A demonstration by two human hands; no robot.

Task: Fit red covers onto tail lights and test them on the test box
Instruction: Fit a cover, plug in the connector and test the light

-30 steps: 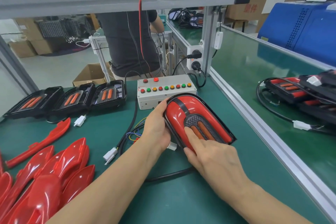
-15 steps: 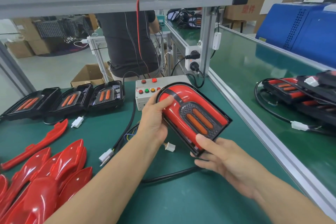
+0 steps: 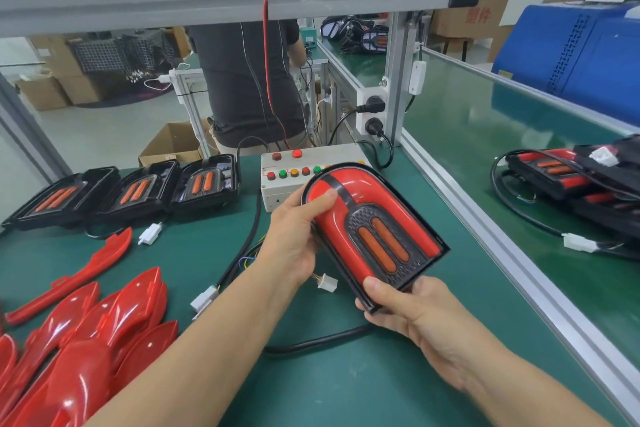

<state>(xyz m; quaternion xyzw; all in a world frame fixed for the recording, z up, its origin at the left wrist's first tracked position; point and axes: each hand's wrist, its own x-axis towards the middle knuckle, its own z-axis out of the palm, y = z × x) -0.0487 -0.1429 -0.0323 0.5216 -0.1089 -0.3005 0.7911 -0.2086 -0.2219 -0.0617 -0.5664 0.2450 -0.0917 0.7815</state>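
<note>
The left hand [image 3: 294, 243] grips the rounded top end of the tail light [image 3: 372, 236], thumb laid across its red cover [image 3: 332, 204], while the right hand [image 3: 412, 308] holds the squared bottom corner, thumb pressing the cover's lower end against the black housing. Between them the lamp is held tilted, clear of the green bench [image 3: 346, 392], just in front of the test box [image 3: 284, 180] with its row of coloured buttons. A small white connector [image 3: 327, 282] on short wires shows below the left wrist, and a second white plug [image 3: 204, 298] on a black cable lies on the bench just beside it; neither appears mated. Judging from this, the cover looks seated but its far edge is hidden by the fingers, so a clip left unlatched there could let it spring loose once pressure comes off. The dangling connector could snag on the black cable as the lamp is moved. To the left lie spare red covers [image 3: 86, 340] and three uncovered lamp housings [image 3: 131, 191]; more lamps [image 3: 568, 180] sit on the neighbouring bench at right.
</note>
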